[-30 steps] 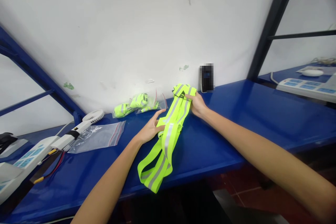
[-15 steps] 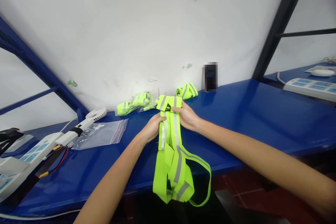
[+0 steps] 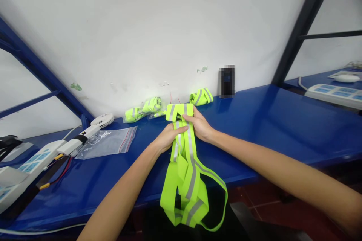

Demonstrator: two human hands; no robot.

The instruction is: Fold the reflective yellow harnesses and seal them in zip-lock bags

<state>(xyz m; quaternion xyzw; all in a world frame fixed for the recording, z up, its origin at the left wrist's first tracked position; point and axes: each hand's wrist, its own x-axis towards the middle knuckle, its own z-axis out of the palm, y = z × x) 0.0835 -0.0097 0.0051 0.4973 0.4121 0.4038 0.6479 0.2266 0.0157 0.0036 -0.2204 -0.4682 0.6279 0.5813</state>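
Note:
A fluorescent yellow reflective harness [image 3: 190, 150] with silver stripes is gathered between my two hands, over the front part of the blue table. My left hand [image 3: 168, 137] pinches its straps from the left, thumb laid across them. Higher up and on the right, my right hand [image 3: 199, 123] grips the folded top end, thumb in front and fingers hidden behind the straps. The lower loops hang past the table's front edge, and one thin strap bows out to the right.
Against the wall lie bagged yellow bundles [image 3: 143, 109] and a rolled yellow bundle [image 3: 201, 96]. A dark pixelated object [image 3: 227, 81] stands right of them. Left on the blue table [image 3: 254, 120] are a clear zip bag [image 3: 109, 142], a white fan [image 3: 102, 120] and a power strip [image 3: 34, 163].
My left thumb has slid right, further across the straps. The folded top end has shifted slightly left, and the hanging loops have swung a little lower and left.

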